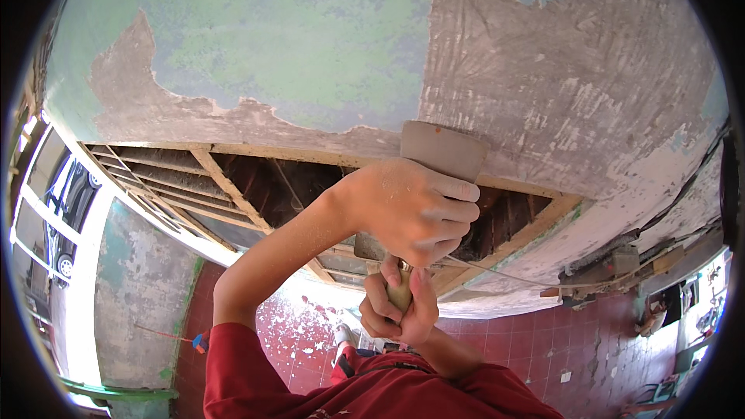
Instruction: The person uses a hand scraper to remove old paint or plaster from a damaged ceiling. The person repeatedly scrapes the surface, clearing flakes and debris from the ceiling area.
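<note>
Head view: the left hand [419, 213] is closed around the neck of a broad scraper, fingers curled over the lower part of its dull, dusty blade [442, 149]. Directly below that grip, the right hand [413, 320] is wrapped tightly round an olive-coloured handle [399, 293]. The handle seems to line up with the blade, but the upper fist hides the join, so whether they are one tool cannot be told.

The blade rises just above the left fist, its edge lying over the painted surface near the border where green paint [272, 46], up and left of the grip, gives way to a bare grey patch [528, 81], up and right. Whether the edge presses or only hovers cannot be told.

Good work here would probably mean a low blade angle, the upper hand steadying and pressing while the lower one drives, with short strokes starting under the loose paint lip. Too steep a corner could gouge the grey layer. Left of the grip, a wooden frame [295, 153] edges a dark opening, where a slip might catch the blade or knuckles; lighter pressure near it seems wise.
</note>
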The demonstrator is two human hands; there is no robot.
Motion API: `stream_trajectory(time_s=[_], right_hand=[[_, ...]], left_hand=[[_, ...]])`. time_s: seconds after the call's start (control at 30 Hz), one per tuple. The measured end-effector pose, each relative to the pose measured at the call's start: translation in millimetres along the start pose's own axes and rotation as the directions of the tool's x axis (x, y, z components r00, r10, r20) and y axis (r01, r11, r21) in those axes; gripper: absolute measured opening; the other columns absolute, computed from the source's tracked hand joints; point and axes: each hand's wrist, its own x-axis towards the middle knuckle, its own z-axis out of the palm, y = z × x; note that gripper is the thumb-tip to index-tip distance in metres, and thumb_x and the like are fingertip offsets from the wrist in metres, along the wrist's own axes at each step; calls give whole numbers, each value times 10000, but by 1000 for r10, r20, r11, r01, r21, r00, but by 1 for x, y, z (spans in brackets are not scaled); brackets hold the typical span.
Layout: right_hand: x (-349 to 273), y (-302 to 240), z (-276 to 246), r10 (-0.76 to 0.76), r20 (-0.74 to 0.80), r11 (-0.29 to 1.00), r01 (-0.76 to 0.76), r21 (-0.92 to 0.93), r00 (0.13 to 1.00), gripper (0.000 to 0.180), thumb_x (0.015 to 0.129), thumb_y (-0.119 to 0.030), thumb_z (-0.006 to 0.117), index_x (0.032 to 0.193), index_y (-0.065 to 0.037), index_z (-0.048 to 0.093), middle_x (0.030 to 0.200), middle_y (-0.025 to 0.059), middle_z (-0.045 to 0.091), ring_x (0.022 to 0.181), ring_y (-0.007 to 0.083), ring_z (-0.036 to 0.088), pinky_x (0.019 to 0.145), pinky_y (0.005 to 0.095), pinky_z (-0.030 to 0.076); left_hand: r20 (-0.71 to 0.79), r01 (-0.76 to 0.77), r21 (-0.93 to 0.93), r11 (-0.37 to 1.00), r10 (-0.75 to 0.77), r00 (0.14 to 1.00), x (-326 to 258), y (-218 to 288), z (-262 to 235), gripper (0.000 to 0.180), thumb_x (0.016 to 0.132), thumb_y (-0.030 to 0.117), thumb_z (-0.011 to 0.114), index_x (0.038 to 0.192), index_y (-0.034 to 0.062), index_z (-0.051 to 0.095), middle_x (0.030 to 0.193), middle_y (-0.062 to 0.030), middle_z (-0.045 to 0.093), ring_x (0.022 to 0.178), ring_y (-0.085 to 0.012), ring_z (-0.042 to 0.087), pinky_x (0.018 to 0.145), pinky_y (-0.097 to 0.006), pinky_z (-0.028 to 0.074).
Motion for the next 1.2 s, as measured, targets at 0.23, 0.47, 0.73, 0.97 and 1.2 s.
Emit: stream_trajectory(time_s=[0.23, 0.47, 0.73, 0.97, 1.2], right_hand=[[-1, -4, 4, 1, -25, 1000, -1, 12, 1000, 389, 1013, -487, 357, 981, -102, 409, 576, 24, 378, 343, 79, 272, 313, 233, 232], [-6, -6, 6, -19, -34, 998, 17, -53, 999, 382, 1008, -457, 390, 1037, -76, 387, 576, 38, 400, 349, 84, 296, 323, 225, 254], [-8, -15, 10, -68, -70, 937, 40, -347, 995, 325, 998, -360, 395, 1083, -50, 344, 521, 111, 416, 306, 130, 317, 297, 253, 263], [-10, -3, 15, -96, -104, 955, 62, -291, 990, 362, 986, -393, 417, 1068, -49, 342, 501, 93, 379, 315, 102, 252, 304, 242, 222], [-5, 2, 23, -128, -32, 964, 117, -240, 991, 319, 996, -378, 396, 1078, -74, 344, 526, 84, 380, 335, 83, 226, 311, 238, 220]], left_hand=[[26, -14, 20, 1000, 14, 1000, 2, -1, -1, 148, 465, 196, 574, 537, 70, 604, 633, 13, 538, 728, -182, 553, 814, -303, 472], [-1, 11, 13, 1000, -11, 1000, 3, 1, 2, 147, 461, 196, 576, 533, 69, 589, 639, 16, 540, 720, -179, 553, 802, -299, 468], [21, -11, 5, 1000, 11, 1000, 5, -4, 0, 158, 435, 196, 555, 525, 69, 580, 622, 19, 524, 723, -180, 558, 814, -309, 470], [8, 23, -47, 999, -22, 1000, 6, 3, -3, 176, 426, 154, 471, 540, 60, 568, 631, 2, 503, 702, -193, 548, 794, -314, 481], [32, 1, -106, 994, 2, 999, 8, -3, -9, 244, 396, 129, 419, 581, 54, 559, 660, -22, 506, 703, -205, 547, 781, -325, 486]])
